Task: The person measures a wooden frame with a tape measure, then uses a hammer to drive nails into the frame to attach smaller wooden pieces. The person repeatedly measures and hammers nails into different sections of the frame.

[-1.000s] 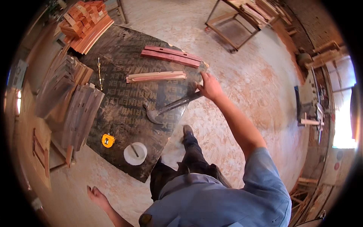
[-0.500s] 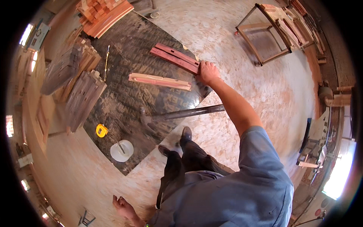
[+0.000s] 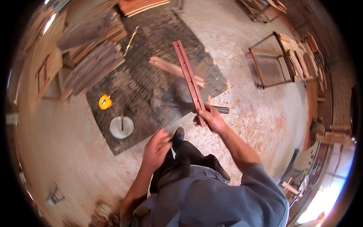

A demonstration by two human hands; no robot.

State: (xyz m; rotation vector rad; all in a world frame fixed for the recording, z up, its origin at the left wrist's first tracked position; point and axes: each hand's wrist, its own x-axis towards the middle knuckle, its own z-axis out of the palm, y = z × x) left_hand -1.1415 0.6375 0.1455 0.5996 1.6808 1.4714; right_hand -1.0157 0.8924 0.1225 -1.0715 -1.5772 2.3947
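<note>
My right hand grips the near end of reddish slotted wood, which slants up and away from me. A lengthwise line runs down it; whether it is one strip or two laid together I cannot tell. My left hand, blurred at the fingertips, is empty with its fingers apart, in front of my legs. Beyond the held wood, a paler wooden strip lies on a dark floor sheet. A hammer's dark handle shows beside my right hand; its head is blurred.
On the sheet are a yellow tape measure and a white tub with a stick in it. Stacked dark boards stand at the left, reddish boards at the far edge. A framed stand is at the right.
My right hand has lifted the reddish wood off the sheet and drawn it closer, turning it lengthwise. My left hand has come up from the lower left toward the middle. The view has shifted.
</note>
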